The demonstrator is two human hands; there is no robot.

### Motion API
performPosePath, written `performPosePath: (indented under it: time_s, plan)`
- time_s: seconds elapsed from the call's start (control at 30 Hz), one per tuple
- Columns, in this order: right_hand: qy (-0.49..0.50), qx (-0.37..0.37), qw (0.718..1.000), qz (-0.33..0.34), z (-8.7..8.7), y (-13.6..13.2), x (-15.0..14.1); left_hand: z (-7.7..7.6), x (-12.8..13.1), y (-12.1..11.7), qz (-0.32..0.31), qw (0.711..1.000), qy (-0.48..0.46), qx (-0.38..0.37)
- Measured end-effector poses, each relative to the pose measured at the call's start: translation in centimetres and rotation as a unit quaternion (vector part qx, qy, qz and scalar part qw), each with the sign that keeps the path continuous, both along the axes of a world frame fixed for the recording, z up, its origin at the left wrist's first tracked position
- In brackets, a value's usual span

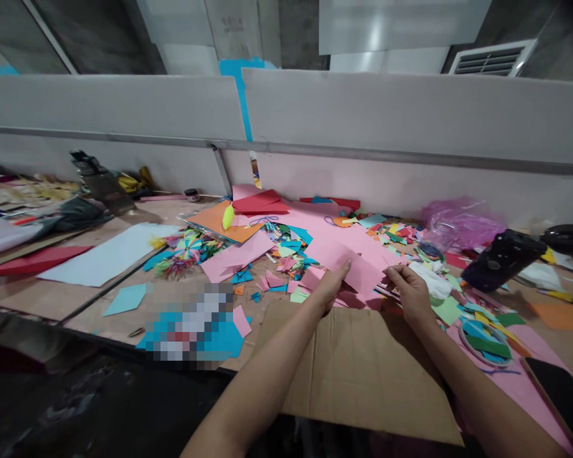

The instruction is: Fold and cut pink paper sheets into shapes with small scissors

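My left hand [333, 287] grips a pink sheet of paper [360, 272] by its near edge, thumb on top. My right hand [410, 289] is closed in a pinch at the right edge of this sheet; its fingertips meet the paper there, and the lower fingers are partly hidden. Below both hands lies a brown cardboard sheet [353, 369] that reaches past the table's front edge. More pink paper [327, 232] spreads behind the held sheet. Cut scraps of blue, green and pink paper [289, 245] are strewn to the left of my left hand.
At the right are a black device [501, 259], a tape roll [486, 342], a dark phone [558, 394] and a pink plastic bag [463, 222]. A white sheet [107, 257] and a bottle [107, 187] stand left. A pale partition [410, 114] closes the back.
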State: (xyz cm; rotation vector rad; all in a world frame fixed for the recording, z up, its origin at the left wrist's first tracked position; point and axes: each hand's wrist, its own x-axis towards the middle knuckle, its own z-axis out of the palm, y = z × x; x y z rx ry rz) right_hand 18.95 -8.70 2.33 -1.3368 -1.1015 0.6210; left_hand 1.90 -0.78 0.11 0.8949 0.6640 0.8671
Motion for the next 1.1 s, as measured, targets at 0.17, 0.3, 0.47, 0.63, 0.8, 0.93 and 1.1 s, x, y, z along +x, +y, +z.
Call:
performPosePath:
  time_s: [0.17, 0.3, 0.47, 0.63, 0.8, 0.93, 1.1]
  plan:
    - [-0.124, 0.052, 0.991, 0.003, 0.2, 0.0, 0.1, -0.1, 0.2, 0.4, 0.033, 0.999, -0.017, -0.031]
    - [-0.267, 0.072, 0.958, 0.074, 0.5, -0.4, -0.6, -0.2, 0.3, 0.2, 0.032, 0.998, -0.029, -0.035]
    - [-0.295, 0.062, 0.949, 0.099, 0.4, -0.5, -0.9, -0.6, 0.3, -0.2, 0.013, 0.997, -0.056, -0.044]
    - [-0.247, 0.048, 0.965, 0.077, 0.0, -0.1, -0.1, -0.4, 0.0, -0.5, -0.029, 0.999, 0.012, -0.028]
    - [-0.183, 0.037, 0.981, 0.048, -0.6, 0.5, 0.3, 0.9, -0.6, -1.5, -0.096, 0.994, 0.054, 0.024]
    - [-0.164, 0.013, 0.986, 0.011, -1.1, 0.5, 0.2, 1.5, -0.8, -2.1, -0.123, 0.988, 0.083, 0.045]
    - [-0.160, 0.009, 0.987, 0.003, -1.1, 0.4, 0.1, 1.8, -1.1, -2.3, -0.161, 0.981, 0.094, 0.053]
